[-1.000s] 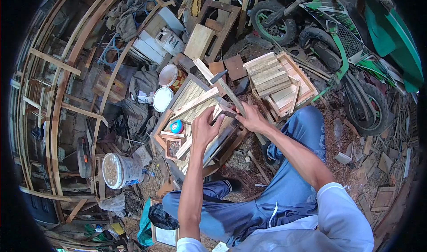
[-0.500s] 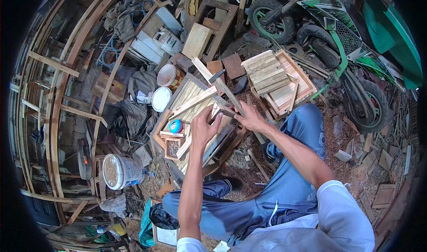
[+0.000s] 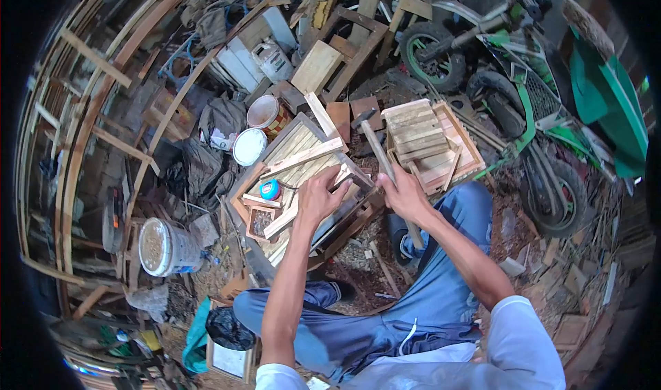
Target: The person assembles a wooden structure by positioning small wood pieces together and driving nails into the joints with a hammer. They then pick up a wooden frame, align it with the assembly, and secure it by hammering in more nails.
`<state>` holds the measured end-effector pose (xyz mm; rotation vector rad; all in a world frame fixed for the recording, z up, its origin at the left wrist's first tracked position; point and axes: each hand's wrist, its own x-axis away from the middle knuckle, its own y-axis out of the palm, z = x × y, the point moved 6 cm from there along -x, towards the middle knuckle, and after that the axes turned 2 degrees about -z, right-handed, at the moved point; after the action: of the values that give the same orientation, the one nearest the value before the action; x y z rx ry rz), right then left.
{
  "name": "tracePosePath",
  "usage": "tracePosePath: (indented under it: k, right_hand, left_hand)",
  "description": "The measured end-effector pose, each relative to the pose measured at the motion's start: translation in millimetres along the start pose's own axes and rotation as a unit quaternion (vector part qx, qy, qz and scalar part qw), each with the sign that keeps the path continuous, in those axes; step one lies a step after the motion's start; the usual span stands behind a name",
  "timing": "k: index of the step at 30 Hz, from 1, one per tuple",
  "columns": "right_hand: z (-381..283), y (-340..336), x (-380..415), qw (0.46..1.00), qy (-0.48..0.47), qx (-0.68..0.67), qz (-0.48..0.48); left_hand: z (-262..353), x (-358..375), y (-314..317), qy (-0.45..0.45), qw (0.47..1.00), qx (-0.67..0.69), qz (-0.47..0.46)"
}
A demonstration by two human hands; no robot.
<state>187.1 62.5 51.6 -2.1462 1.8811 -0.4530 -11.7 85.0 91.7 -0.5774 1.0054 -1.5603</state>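
My right hand is wrapped round the wooden handle of a hammer, its dark head pointing up and away from me. My left hand rests at the near right part of a slatted wooden bench, thumb and fingers bent together beside a small pale piece of wood. Whatever is between those fingertips is too small to tell. On the bench near the left hand lie a wooden strip, a blue tape measure and a small wooden box of small bits, perhaps nails.
Right of the hammer stands a wooden crate with slatted panels on it. Buckets are left of the bench, and another bucket stands farther left. A green motorbike is at back right. Wood scraps litter the floor.
The hammer has swung right, away from the left hand, and its head now lies near the crate. My left hand stays by the bench edge. The whole view has shifted slightly.
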Motion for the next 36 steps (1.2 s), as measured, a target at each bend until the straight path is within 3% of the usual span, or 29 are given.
tracePosePath:
  k: [1, 5, 9, 15, 21, 27, 30, 33, 36]
  right_hand:
    - [-15, -8, 10, 0.999, -0.025, -0.046, -0.006]
    - [-50, -27, 46, 0.993, -0.025, 0.102, -0.049]
    - [-66, -30, 63, 0.993, 0.000, 0.096, -0.067]
    - [-59, -25, 73, 0.985, -0.033, 0.137, -0.101]
    - [-59, -20, 79, 0.981, -0.001, 0.166, -0.104]
    - [-69, -24, 84, 0.985, -0.012, 0.159, -0.064]
    - [-57, -21, 84, 0.980, 0.013, 0.169, -0.108]
    - [-67, -27, 86, 0.988, -0.015, 0.147, -0.039]
    - [-56, -17, 86, 0.981, 0.024, 0.161, -0.105]
  left_hand:
    - [1, 0, 0, -0.002, 1.000, 0.000, -0.002]
    - [7, 0, -1, 0.022, 1.000, 0.007, 0.004]
    - [9, -2, 3, 0.017, 1.000, 0.013, -0.008]
    - [19, 2, -1, 0.027, 0.999, -0.022, -0.002]
    - [22, 4, -1, 0.019, 0.999, -0.032, 0.012]
    - [31, 6, -1, 0.013, 0.999, -0.037, 0.006]
    - [33, 5, -1, 0.014, 0.999, -0.032, 0.015]
    - [29, 5, 1, 0.017, 0.999, -0.043, 0.019]
    - [30, 6, 0, 0.008, 0.999, -0.036, 0.012]
